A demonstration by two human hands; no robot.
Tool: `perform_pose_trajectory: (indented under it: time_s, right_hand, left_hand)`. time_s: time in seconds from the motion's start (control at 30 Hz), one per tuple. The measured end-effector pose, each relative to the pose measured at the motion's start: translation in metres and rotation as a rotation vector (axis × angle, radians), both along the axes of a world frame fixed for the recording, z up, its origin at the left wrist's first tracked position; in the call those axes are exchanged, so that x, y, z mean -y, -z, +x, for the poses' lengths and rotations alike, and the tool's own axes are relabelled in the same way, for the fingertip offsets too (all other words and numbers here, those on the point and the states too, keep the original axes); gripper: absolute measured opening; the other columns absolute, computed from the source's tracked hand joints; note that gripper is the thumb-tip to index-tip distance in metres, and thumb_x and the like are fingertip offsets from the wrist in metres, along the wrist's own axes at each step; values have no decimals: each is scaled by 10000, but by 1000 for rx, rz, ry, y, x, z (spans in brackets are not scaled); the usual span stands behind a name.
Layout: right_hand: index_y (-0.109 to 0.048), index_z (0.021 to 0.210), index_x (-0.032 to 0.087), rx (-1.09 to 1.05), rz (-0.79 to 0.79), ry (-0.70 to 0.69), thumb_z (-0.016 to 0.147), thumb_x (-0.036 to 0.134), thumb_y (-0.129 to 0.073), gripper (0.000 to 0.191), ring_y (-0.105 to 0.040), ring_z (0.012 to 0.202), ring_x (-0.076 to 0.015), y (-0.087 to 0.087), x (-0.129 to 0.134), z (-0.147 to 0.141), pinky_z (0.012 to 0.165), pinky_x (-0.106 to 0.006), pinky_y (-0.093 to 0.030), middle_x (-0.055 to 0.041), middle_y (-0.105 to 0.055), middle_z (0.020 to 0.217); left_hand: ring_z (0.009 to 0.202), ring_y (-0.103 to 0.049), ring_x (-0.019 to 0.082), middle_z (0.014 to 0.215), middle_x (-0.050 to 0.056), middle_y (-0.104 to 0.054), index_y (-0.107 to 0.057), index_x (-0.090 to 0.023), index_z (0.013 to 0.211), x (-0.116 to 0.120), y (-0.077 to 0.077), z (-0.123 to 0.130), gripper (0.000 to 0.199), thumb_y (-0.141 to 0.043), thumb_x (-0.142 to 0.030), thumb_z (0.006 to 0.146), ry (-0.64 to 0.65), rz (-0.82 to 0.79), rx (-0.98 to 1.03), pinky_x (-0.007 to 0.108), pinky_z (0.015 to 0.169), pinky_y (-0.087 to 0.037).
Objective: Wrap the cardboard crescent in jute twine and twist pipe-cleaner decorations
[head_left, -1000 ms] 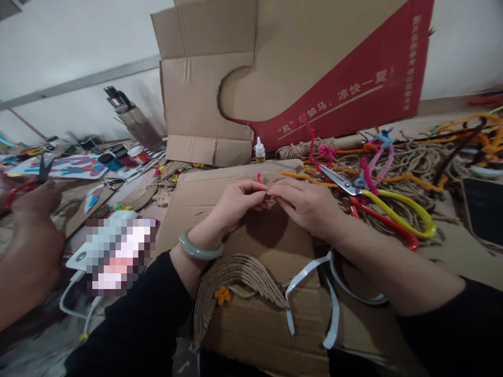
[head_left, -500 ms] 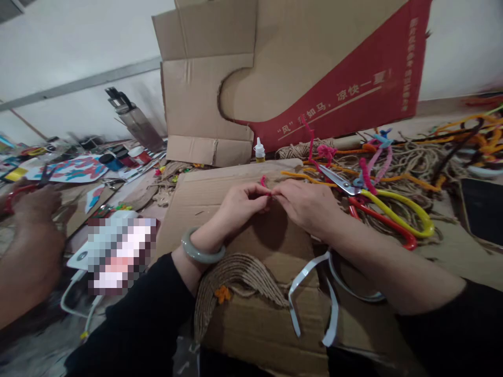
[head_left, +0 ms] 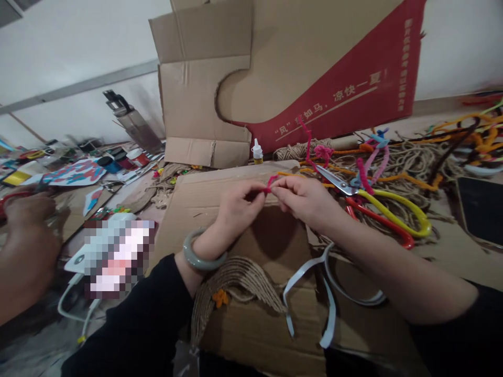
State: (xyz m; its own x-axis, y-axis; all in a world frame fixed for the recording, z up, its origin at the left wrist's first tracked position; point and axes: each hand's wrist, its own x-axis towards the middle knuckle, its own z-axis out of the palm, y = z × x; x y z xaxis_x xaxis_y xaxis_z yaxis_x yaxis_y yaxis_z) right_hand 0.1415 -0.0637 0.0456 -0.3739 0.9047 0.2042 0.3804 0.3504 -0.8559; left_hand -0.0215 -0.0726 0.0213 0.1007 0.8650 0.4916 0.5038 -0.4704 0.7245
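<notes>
Between my fingertips is a short, fuzzy pink pipe cleaner (head_left: 271, 183), bent into a small loop. My left hand (head_left: 240, 207) pinches one side of it, and my right hand (head_left: 304, 199) pinches the other. Both hands are above a sheet of cardboard (head_left: 196, 196). Closer to me, rows of brown twine (head_left: 239, 277) are laid in a curve on the cardboard, with a small orange flower shape (head_left: 220, 298) on them. To the right of my right hand lie scissors (head_left: 377, 207) with one yellow and one red handle.
White strips (head_left: 330, 303) curl at the lower right. A small glue bottle (head_left: 257, 152) stands behind the cardboard. Upright box cardboard (head_left: 204, 99) leans at the back. Loose twine and pipe cleaners (head_left: 416, 157) pile at right. Another person's hand (head_left: 31, 220) holds red-handled scissors at left.
The pink pipe cleaner now shows more between my fingertips, as a loop. My right hand has turned slightly and its fingers have shifted. The other person's hand at left has moved a little.
</notes>
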Motion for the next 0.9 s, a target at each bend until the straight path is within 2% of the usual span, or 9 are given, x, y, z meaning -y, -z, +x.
perform_pose_trajectory:
  time_s: [0.13, 0.23, 0.4, 0.6, 0.8, 0.9]
  right_hand:
    - [-668, 993, 154, 75, 359, 18, 827, 181, -499, 238, -622, 786, -164, 7, -5, 5, 717, -281, -445, -59, -707, 893]
    - [-683, 1002, 157, 203, 455, -18, 829, 155, -499, 252, -636, 881, -205, 14, -10, 5, 777, -321, -458, -85, -711, 979]
    - [-699, 916, 152, 274, 543, -10, 843, 164, -497, 215, -644, 828, -203, 20, -14, 6, 750, -310, -463, -79, -720, 894]
    - [-695, 917, 165, 352, 574, -5, 864, 187, -475, 227, -644, 822, -202, 22, -14, 9, 717, -300, -444, -70, -717, 897]
    - [-671, 906, 180, 527, 646, -3, 870, 218, -457, 220, -635, 783, -190, 21, -8, 8, 622, -282, -397, -54, -696, 868]
    - [-659, 873, 174, 535, 687, -3, 866, 215, -456, 207, -628, 774, -183, 22, -6, 8, 612, -275, -388, -53, -684, 847]
  left_hand:
    - [546, -549, 74, 622, -10, -619, -630, -137, 781, -4, -9, 0, 129, -646, -246, 712, 94, -451, 479, 202, 546, -444]
    - [535, -554, 64, 614, -6, -621, -634, -125, 769, -5, -12, -1, 165, -692, -246, 673, 168, -591, 626, 182, 518, -427]
    - [562, -597, 76, 656, 15, -659, -663, -127, 801, -5, -12, -6, 196, -699, -277, 680, 251, -695, 698, 180, 524, -446]
    - [572, -605, 80, 675, 26, -676, -675, -129, 819, -7, -10, -11, 227, -698, -308, 681, 258, -744, 694, 183, 542, -462]
    - [572, -574, 60, 659, 0, -646, -662, -127, 797, -3, -9, -7, 207, -730, -266, 660, 258, -660, 559, 175, 548, -451]
    - [570, -569, 56, 646, -8, -634, -637, -120, 753, -1, -9, -5, 180, -728, -243, 659, 259, -614, 534, 174, 551, -452]
